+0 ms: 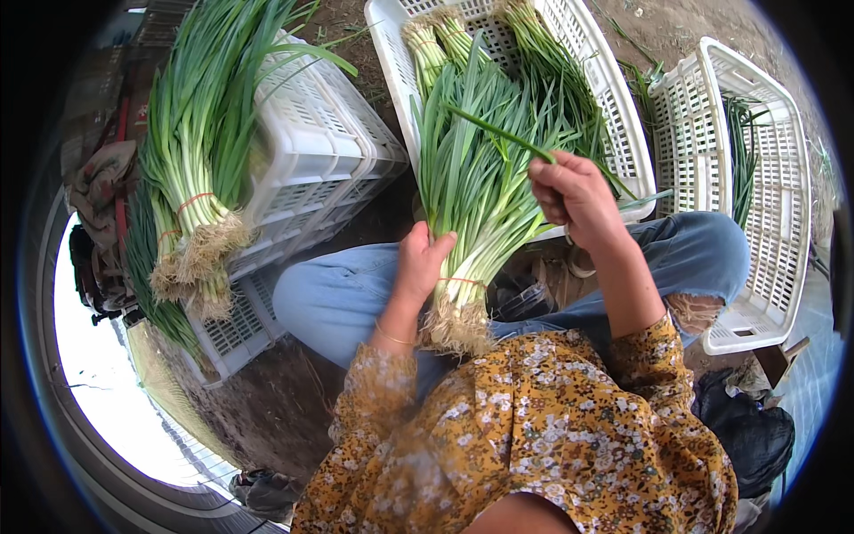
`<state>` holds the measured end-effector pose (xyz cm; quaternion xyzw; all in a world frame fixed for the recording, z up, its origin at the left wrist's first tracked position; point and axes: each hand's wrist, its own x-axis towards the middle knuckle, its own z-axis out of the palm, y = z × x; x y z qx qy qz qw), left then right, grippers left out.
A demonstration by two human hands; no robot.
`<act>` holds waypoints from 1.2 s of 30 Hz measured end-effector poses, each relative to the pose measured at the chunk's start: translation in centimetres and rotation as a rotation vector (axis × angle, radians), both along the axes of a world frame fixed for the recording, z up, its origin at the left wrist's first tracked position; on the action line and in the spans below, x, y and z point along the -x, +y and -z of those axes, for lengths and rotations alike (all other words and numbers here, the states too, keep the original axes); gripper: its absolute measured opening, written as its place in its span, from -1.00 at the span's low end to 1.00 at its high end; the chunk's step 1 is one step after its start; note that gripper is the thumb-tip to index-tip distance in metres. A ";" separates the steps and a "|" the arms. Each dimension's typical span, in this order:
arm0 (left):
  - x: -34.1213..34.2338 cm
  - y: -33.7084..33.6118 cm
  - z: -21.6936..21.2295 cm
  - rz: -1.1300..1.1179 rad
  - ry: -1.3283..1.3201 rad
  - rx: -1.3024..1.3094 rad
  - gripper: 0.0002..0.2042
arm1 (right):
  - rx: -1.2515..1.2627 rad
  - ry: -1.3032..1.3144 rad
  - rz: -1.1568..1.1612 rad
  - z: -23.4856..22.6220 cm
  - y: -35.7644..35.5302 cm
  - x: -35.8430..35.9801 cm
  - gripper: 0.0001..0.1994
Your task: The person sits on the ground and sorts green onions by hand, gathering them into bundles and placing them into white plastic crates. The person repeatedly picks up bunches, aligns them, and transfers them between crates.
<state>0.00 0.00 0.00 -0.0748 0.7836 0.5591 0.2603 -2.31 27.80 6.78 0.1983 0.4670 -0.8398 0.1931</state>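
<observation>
- Now left hand (420, 262) clamped round green scallion bunch (467, 200) near its red band, on lap.
- Right hand (574, 194) pinches 1 loose green leaf (498, 132).
- White slatted plastic crate (605, 89) behind.

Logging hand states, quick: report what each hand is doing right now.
Left hand: closed around the bundle of green onions near its rubber band.
Right hand: closed, pinching a single green leaf.
</observation>
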 end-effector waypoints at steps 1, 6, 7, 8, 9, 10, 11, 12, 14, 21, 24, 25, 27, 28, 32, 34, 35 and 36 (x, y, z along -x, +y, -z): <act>-0.2 0.3 0.0 -0.002 -0.011 0.005 -0.62 | -0.024 0.061 0.100 -1.4 1.4 0.5 -0.90; -1.3 0.8 0.3 -0.179 -0.107 -0.099 -0.65 | -0.257 0.318 0.321 -7.1 7.2 3.3 -0.88; -0.9 1.7 -1.2 -0.147 -0.293 -0.210 -0.64 | -0.326 0.327 0.335 -7.7 8.3 3.3 -0.88; -0.3 2.2 -3.1 -0.113 -0.480 -0.318 -0.62 | -0.413 0.345 0.338 -7.7 9.3 3.4 -0.88; 0.1 2.3 -4.6 -0.084 -0.662 -0.420 -0.61 | -0.442 0.338 0.350 -8.1 9.6 3.4 -0.87; 0.0 1.7 -3.4 -0.088 -0.770 -0.445 -0.55 | -0.465 0.333 0.348 -8.2 9.8 3.4 -0.87; -0.1 1.7 -3.2 -0.056 -0.780 -0.474 -0.55 | -0.487 0.328 0.346 -8.2 9.9 3.4 -0.87; -0.1 1.5 -3.4 -0.021 -0.784 -0.493 -0.55 | -0.535 0.328 0.332 -8.3 9.7 3.5 -0.86; 0.0 1.0 -4.0 0.012 -0.783 -0.468 -0.52 | -0.546 0.365 0.297 -7.6 9.8 3.7 -0.86; 2.2 -2.5 -13.6 0.112 -0.575 -0.317 -0.44 | -0.772 0.347 0.250 -4.5 10.2 5.2 -0.86; 2.5 -3.5 -17.6 0.117 -0.604 -0.228 -0.40 | -1.797 0.135 -0.356 4.0 11.3 5.3 -0.84; 2.1 -4.1 -18.7 0.106 -0.597 -0.196 -0.39 | -1.957 0.158 -0.333 6.0 10.4 4.5 -0.80; 0.2 -5.1 -20.6 0.061 -0.594 -0.140 -0.39 | -1.801 0.476 -0.267 4.3 7.4 4.8 -0.81; 0.0 -4.8 -21.2 0.052 -0.597 -0.106 -0.36 | -1.656 0.692 -0.143 4.0 6.4 5.2 -0.88; -1.5 -5.0 -22.4 0.032 -0.568 -0.054 -0.31 | -0.924 1.192 -0.189 1.4 0.7 3.9 -0.81; -2.0 -4.9 -22.6 0.022 -0.550 -0.047 -0.30 | -0.913 1.143 -0.297 2.8 -0.5 3.1 -0.78; -2.4 -5.1 -22.5 0.018 -0.542 -0.050 -0.30 | -0.958 1.028 -0.389 3.2 -0.7 2.6 -0.78; -2.8 -5.1 -22.7 0.010 -0.542 -0.037 -0.30 | -0.943 0.870 -0.387 3.4 -1.0 2.2 -0.78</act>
